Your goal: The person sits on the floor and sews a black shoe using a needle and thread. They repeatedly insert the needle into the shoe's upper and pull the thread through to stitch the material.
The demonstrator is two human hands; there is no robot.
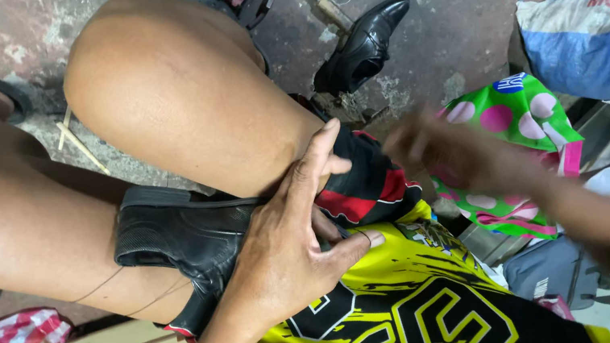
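Currently black leather shoe [185,235] sits wedged between the bare knees, clamped there so it stays fixed. Left hand [291,239] lies flat, fingers spread, pressing the shoe against the thigh. Right hand [449,153] is motion-blurred, raised beside the green polka-dot bag [532,111]; grip cannot be determined. Second black shoe [362,44] lies on the concrete floor [459,8].

Stained, worn concrete floor [460,16] strewn with a black dress shoe [363,48] and scraps.

right hand [449,153] motion-blurred, grip unclear, black shoe [185,235] half hidden between the thighs
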